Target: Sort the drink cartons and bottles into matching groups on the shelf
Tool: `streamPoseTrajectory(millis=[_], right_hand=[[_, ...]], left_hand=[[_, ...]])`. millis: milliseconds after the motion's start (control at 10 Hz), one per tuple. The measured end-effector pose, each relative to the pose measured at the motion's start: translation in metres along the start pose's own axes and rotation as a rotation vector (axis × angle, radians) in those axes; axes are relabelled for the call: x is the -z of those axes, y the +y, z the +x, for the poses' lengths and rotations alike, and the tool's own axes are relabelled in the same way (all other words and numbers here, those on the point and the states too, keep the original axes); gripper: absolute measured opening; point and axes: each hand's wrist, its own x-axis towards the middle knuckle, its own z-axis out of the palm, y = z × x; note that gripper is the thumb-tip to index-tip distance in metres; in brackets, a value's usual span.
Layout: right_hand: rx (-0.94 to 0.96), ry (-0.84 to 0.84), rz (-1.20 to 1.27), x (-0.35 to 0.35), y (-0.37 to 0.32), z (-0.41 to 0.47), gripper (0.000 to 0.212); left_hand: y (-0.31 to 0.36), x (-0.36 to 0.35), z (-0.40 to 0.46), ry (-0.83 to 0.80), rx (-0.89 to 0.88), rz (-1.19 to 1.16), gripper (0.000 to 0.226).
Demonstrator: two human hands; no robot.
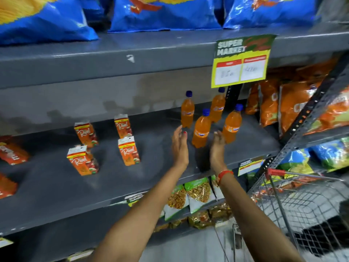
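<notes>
On the grey shelf (151,178) several orange drink bottles with blue caps stand upright in a cluster at the right; the nearest bottle (201,129) stands between my two hands. My left hand (179,146) is flat and open just left of it, not touching. My right hand (218,148) is open just right of it, in front of another bottle (232,124). Further back stand two more bottles (187,109) (218,105). Several orange juice cartons stand apart on the shelf's left half, such as one carton (129,151) and another carton (83,160).
A price sign (241,61) hangs from the shelf above, over the bottles. Orange snack bags (283,106) fill the shelf's right end. A wire shopping cart (302,205) stands at the lower right. Blue chip bags (162,14) lie above, and red packets (13,154) at the far left.
</notes>
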Motion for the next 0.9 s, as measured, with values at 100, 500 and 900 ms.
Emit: streamPoseTrajectory(millis=[100,500,900], right_hand=[[-0.026,-0.231,-0.053,0.005,-0.010,0.008,0.050],[-0.267,-0.397,0.064,-0.002,-0.015,0.033,0.055],[-0.139,-0.234,0.069,0.000,-0.010,0.016,0.063]], left_hand=[[0.012,-0.028,0.021,-0.162,0.182,-0.025,0.045],[-0.001,-0.046,0.017,-0.218,0.376,-0.109,0.055],[0.011,-0.032,0.012,-0.179,0.349,-0.017,0.053]])
